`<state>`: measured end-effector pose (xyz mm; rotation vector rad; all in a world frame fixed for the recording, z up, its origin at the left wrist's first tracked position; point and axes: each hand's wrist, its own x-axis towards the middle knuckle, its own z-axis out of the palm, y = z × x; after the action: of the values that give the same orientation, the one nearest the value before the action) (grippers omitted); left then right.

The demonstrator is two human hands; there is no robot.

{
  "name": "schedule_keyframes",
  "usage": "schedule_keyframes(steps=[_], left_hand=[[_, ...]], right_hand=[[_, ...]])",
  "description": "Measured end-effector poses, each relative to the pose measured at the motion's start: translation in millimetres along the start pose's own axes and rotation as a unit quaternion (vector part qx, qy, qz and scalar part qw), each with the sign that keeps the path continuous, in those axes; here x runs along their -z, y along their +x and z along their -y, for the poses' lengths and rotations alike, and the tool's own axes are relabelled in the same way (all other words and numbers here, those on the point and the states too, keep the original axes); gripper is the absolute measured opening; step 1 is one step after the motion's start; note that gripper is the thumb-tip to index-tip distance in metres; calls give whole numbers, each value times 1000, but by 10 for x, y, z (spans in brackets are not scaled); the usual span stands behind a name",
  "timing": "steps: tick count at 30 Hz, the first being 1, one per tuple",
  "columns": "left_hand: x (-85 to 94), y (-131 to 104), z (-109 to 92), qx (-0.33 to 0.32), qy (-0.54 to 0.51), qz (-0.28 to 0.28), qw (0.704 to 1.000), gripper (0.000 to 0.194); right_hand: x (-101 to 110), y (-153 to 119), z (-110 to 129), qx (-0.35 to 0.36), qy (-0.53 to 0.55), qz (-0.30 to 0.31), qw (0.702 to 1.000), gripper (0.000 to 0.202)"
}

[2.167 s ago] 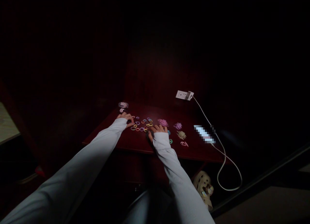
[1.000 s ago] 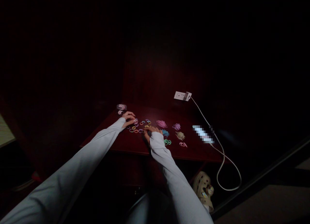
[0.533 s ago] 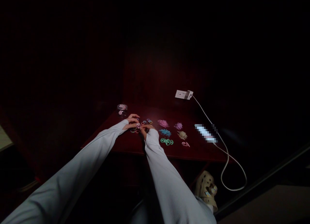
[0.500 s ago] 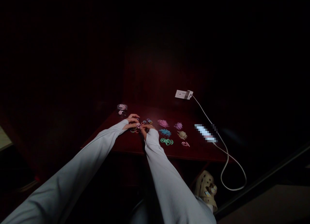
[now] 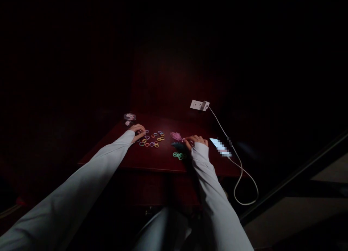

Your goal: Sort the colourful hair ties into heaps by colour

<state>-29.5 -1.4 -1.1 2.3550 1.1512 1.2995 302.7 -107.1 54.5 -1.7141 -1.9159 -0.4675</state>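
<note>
Several small coloured hair ties (image 5: 152, 144) lie loose in a group on the dark red table (image 5: 163, 163). At the left side of this group is my left hand (image 5: 138, 129), its fingers curled and closed; what they grip, if anything, is hidden. My right hand (image 5: 196, 140) is over the sorted heaps, thumb and finger pinched on a small pink hair tie (image 5: 183, 139). Just left of those fingertips is a pink heap (image 5: 176, 136) of thin bands. A blue heap (image 5: 178, 146) lies nearer me in shadow, with green hair ties (image 5: 179, 156) in front of it.
A clear round container (image 5: 129, 117) with pink contents stands at the far left of the table. On the right lies a lit phone (image 5: 219, 146), with a white cable (image 5: 241, 164) running to a charger in the wall socket (image 5: 199, 105).
My right hand has moved right, away from the loose hair ties to beside the pink heap. My left hand has drawn back to the left, uncovering more hair ties. The view has shifted slightly.
</note>
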Motion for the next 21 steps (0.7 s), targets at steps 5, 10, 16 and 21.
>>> schedule_keyframes(steps=[5,10,16,21], left_hand=[[-27,-45,1,19,96,20,995,21],[-55,-52,12,40,124,13,991,14],[-45,-63,24,24,139,34,989,20],[-55,-75,49,34,154,46,986,21]], right_hand=[[258,-187,-487,-28,-52,52,997,35],[367,-326,-704,10,-90,106,990,33],[331,-326,-766,34,-125,149,980,27],[262,-296,-718,36,-152,184,971,24]])
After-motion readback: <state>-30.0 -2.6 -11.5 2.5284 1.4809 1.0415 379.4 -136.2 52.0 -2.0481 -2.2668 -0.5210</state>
